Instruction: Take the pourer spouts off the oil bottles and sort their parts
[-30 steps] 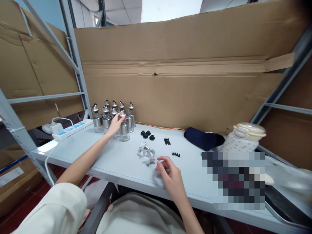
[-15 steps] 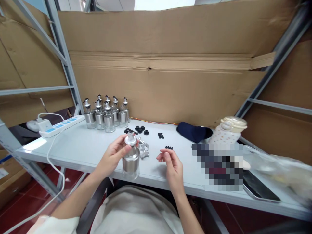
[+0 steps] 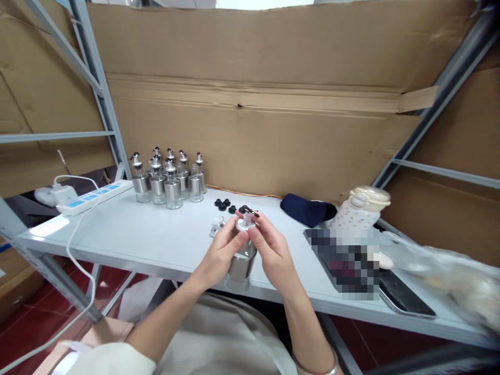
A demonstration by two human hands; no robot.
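An oil dispenser bottle (image 3: 241, 265), glass with a steel sleeve, stands slightly tilted in front of me near the table's front edge. My left hand (image 3: 222, 254) is closed around its neck from the left, thumb on the pale collar of the pourer. From the other side my right hand (image 3: 273, 255) grips the same collar with thumb and fingers. A black lever piece (image 3: 250, 211) shows at the top of the pourer, between my fingertips. Loose silver pourer parts (image 3: 217, 227) lie just left of the bottle, and small black stoppers (image 3: 222, 204) lie behind it.
Several finished-looking oil bottles (image 3: 172, 190) stand at the back left, beside a white power strip (image 3: 96, 197) with a cable. On the right are a dark blue cloth item (image 3: 307, 209), a dotted drink bottle (image 3: 357, 211), a phone (image 3: 406, 294) and a clear plastic bag (image 3: 461, 276).
The bottle has moved right and my right hand has come to its pourer, joining the left. A black lever piece now shows on the pourer's top. The view has shifted slightly.
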